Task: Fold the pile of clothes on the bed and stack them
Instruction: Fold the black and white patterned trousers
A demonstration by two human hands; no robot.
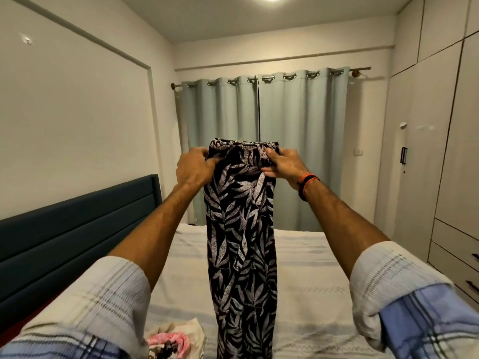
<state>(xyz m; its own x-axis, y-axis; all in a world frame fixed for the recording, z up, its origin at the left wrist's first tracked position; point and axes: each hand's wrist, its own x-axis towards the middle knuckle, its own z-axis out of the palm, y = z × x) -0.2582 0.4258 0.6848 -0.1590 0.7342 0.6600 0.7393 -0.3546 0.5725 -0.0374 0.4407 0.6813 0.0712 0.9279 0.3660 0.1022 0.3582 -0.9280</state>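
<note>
A long black garment with a pale leaf print (241, 242) hangs straight down in front of me over the bed (311, 281). My left hand (194, 167) grips its top left corner and my right hand (285, 164) grips the top right corner, both raised at arm's length. The cloth looks doubled lengthwise into a narrow strip, and its lower end runs out of the bottom of the frame. A small heap of pink and cream clothes (176, 340) lies on the bed at the bottom, left of the hanging garment.
A dark blue padded headboard (77, 229) runs along the left of the bed. Pale green curtains (264, 151) cover the far wall. Tall cupboards with drawers (445, 177) stand on the right. The white sheet stretches to the right of the garment.
</note>
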